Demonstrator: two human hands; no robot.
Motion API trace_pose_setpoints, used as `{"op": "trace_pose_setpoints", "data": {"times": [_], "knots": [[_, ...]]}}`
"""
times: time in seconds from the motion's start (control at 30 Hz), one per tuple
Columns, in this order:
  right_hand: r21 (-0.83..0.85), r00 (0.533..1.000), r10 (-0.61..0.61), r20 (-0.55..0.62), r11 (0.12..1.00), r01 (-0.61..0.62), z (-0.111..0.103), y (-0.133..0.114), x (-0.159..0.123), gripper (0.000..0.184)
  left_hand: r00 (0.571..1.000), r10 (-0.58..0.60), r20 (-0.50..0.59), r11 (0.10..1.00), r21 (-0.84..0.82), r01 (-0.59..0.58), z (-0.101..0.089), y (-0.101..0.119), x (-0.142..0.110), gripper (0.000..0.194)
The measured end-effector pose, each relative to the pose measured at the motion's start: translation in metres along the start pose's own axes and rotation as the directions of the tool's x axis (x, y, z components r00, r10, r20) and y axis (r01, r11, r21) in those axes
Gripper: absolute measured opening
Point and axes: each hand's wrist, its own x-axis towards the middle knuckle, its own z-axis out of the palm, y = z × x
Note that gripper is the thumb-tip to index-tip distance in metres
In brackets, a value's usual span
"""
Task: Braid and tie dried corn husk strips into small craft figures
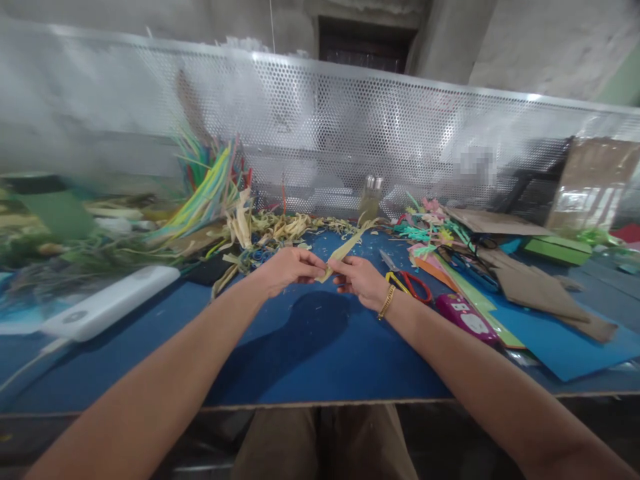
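A pale yellow-green corn husk strip (346,249) is held above the middle of the blue table, its long end slanting up and to the right. My left hand (295,270) pinches its lower end between thumb and fingers. Right beside it, my right hand (359,279) grips the same strip a little higher up, with a gold bracelet on that wrist. To the right of this hand lie scissors (416,287) with red and yellow handles. Loose dried husks (285,228) are heaped behind the hands.
On the left are a white power strip (113,301), a bundle of coloured stems (210,183) and a blurred green container (53,210). The right side holds a purple case (466,319), cardboard pieces (543,285) and coloured paper (575,347). A perforated metal screen (300,113) stands across the back.
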Motion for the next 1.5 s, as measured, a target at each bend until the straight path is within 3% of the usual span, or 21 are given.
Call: {"op": "trace_pose_setpoints", "data": {"times": [0.23,0.4,0.87,1.2,1.33,1.43,1.5], "knots": [[-0.037,0.993,-0.085,-0.077,0.996,0.083,-0.003,0.005,0.004,0.022,0.991,0.002,0.136,0.995,-0.099,0.012,0.000,0.001,-0.005,0.037],[-0.041,0.994,-0.088,-0.069,0.996,0.085,-0.003,0.004,0.004,0.019,0.990,-0.051,0.134,0.993,-0.098,0.064,-0.002,0.003,-0.006,0.048],[-0.030,0.992,-0.101,-0.080,0.995,0.098,0.001,0.003,0.001,0.019,0.991,-0.107,0.081,0.989,-0.093,0.114,0.001,0.002,-0.004,0.046],[-0.100,0.986,-0.159,-0.051,0.983,0.153,0.000,0.005,0.001,0.018,0.982,-0.122,0.147,0.985,-0.103,0.138,-0.002,0.000,-0.002,0.037],[-0.331,0.942,-0.331,0.049,0.885,0.328,-0.006,0.005,0.003,0.014,0.995,-0.009,0.098,0.994,0.110,-0.002,0.001,-0.002,0.000,0.031],[-0.492,0.876,-0.455,0.160,0.732,0.471,-0.011,0.006,0.006,0.013,0.985,0.175,0.001,0.918,0.362,-0.164,0.005,-0.007,0.005,0.027],[-0.545,0.856,-0.476,0.203,0.671,0.503,-0.013,0.009,0.008,0.013,0.961,0.278,-0.005,0.851,0.466,-0.244,0.008,-0.013,0.010,0.024]]}}
